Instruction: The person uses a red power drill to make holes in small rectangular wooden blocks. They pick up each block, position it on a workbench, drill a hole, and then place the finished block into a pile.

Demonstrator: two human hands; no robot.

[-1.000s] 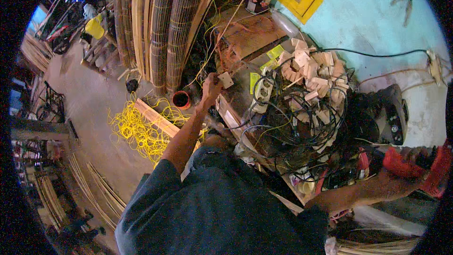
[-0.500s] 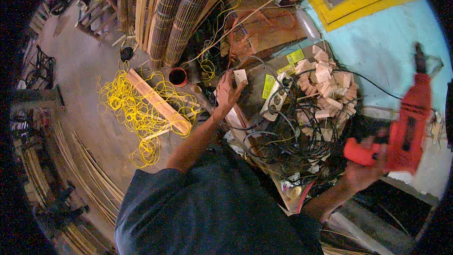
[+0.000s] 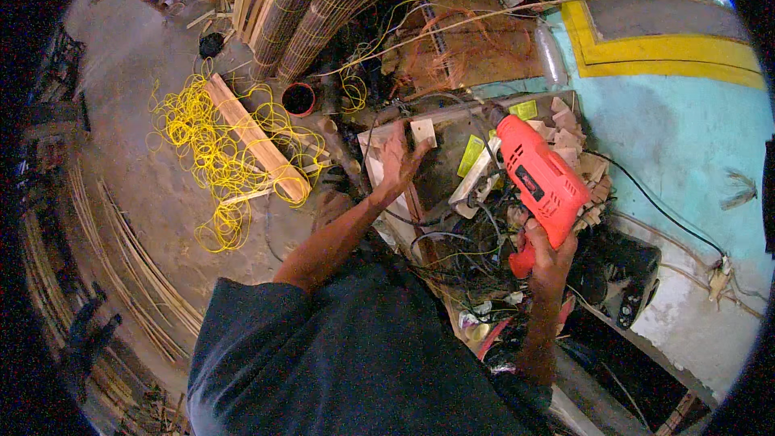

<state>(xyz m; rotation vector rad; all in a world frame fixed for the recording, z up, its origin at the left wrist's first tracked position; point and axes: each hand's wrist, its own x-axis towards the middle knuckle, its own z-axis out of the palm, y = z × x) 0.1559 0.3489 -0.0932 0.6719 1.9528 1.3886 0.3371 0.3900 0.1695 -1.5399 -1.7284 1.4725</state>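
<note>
My right hand [image 3: 550,257] is wrapped round the handle of a red power drill [image 3: 542,173]. The drill's dark chuck points up and left, above the bench. My left hand [image 3: 399,163] rests at the bench's left side, its thumb and fingers at a small pale wooden block [image 3: 423,132]. A small dark spot shows on the block's face. Between the two hands lies a white power strip [image 3: 475,182], partly covered by dark cables. Behind the drill is a heap of similar wooden blocks [image 3: 568,131], partly hidden by it.
Tangled yellow cord [image 3: 190,145] lies on the floor at the left, around a wooden plank [image 3: 257,137]. A red-rimmed pot [image 3: 299,100] stands beside it. Tall rolled slatted blinds [image 3: 311,16] lean at the back. A black cable [image 3: 646,194] runs along the turquoise wall [image 3: 670,129].
The drill in my right hand has swung left from the wall side to over the bench, its chuck now nearer the block. My left hand stays at the block. The view has shifted slightly.
</note>
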